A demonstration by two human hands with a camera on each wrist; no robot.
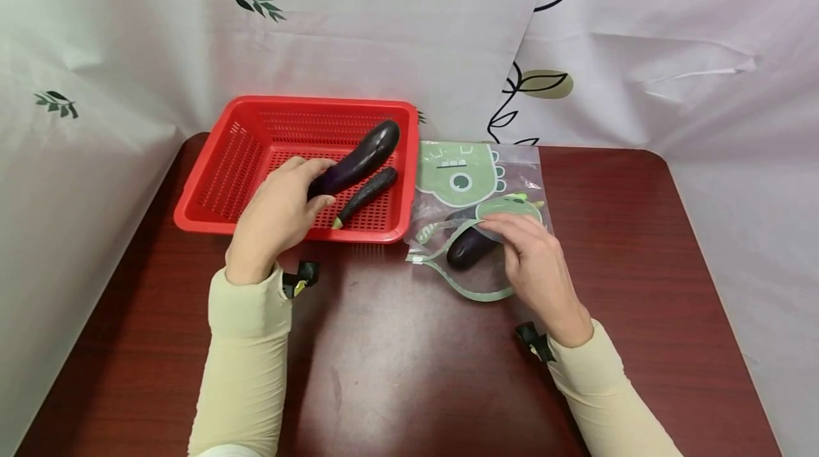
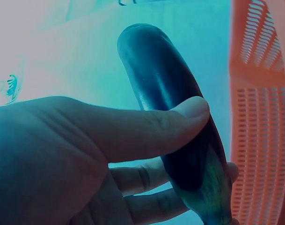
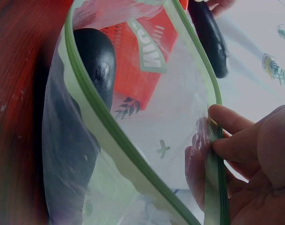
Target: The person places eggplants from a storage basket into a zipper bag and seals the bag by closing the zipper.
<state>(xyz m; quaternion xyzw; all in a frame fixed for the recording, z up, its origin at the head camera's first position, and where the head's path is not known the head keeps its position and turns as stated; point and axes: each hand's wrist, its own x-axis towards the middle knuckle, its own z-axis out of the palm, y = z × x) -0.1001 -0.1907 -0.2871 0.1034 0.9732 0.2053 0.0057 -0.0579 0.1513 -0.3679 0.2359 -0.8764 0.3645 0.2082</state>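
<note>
My left hand (image 1: 276, 205) grips a dark purple eggplant (image 1: 366, 157) near its stem end, over the red basket (image 1: 211, 165). In the left wrist view the thumb lies across that eggplant (image 2: 156, 75), with fingers curled behind it. Below it in the basket lies a slimmer dark vegetable (image 1: 367, 194) with a pale green end. To the right, my right hand (image 1: 536, 261) pinches the upper edge of a clear zip bag (image 1: 457, 176) with a green cartoon print. The bag's mouth gapes toward me, and another eggplant (image 3: 98, 61) lies inside.
The basket and bag stand side by side toward the back of a reddish-brown wooden table (image 1: 397, 372). Behind them hangs a white curtain (image 1: 358, 23) with leaf prints. A white slider (image 1: 417, 259) sits at the left end of the bag's zip.
</note>
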